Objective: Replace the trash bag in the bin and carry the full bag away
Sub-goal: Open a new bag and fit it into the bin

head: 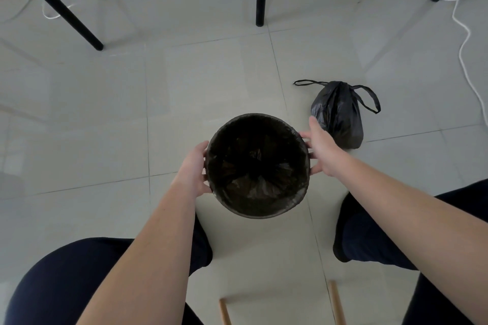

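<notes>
Fingers (pixel 306 137) of both hands spread wide, pressing the new bag (pixel 257 166) around the bin (pixel 264 215) rim; next, grab the full bag (pixel 336 113)

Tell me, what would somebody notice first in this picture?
The round black bin in the middle of the pale tiled floor, freshly lined, with the left hand and right hand at its sides. Just right of it sits a tied black trash bag.
</notes>
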Action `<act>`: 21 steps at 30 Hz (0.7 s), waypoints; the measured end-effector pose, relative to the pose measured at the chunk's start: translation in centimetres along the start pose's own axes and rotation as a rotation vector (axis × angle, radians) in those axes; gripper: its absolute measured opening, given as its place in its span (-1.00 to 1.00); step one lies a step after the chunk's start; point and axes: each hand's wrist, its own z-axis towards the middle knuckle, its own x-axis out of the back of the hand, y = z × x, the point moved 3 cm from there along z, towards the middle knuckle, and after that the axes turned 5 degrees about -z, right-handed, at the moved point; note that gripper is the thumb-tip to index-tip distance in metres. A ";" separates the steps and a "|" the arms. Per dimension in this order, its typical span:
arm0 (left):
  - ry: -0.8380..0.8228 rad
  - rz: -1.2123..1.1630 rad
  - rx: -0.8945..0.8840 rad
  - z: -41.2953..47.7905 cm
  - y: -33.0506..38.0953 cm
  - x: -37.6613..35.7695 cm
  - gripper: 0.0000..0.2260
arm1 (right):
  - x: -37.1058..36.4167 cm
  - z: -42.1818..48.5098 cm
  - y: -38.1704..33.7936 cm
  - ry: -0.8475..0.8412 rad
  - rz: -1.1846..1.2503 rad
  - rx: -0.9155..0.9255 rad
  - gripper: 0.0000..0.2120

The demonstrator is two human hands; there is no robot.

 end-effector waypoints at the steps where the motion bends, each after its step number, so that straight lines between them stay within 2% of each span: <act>1: -0.023 0.028 0.001 -0.2 -0.1 -0.1 -0.78 | -0.3 -0.3 0.1 -0.034 -0.006 0.007 -0.33; 5: 0.003 0.149 0.048 0.0 -0.7 0.4 -0.70 | 0.0 -0.2 -0.1 -0.014 0.065 0.108 -0.36; 9: 0.055 0.207 0.100 0.7 -0.3 0.7 -0.52 | 1.6 -0.2 -1.6 0.202 -0.154 0.211 -0.42; 11: 0.032 0.193 0.077 0.5 0.2 0.3 -0.51 | 1.8 -0.1 -1.4 0.174 -0.225 0.112 -0.38; 13: -0.036 0.155 0.061 0.2 0.6 -0.3 -0.55 | 1.2 -0.4 -0.6 0.076 -0.214 -0.011 -0.33; 15: -0.106 0.110 0.065 0.2 0.4 -0.5 -0.54 | 0.7 -0.4 0.1 0.016 -0.170 -0.048 -0.31; 18: -0.082 0.034 0.098 0.8 -0.3 0.1 -0.52 | 1.2 0.2 0.8 0.050 -0.071 -0.077 -0.33; 21: -0.029 0.080 0.123 0.8 -0.8 0.5 -0.53 | 1.9 0.3 0.6 0.127 -0.094 -0.083 -0.33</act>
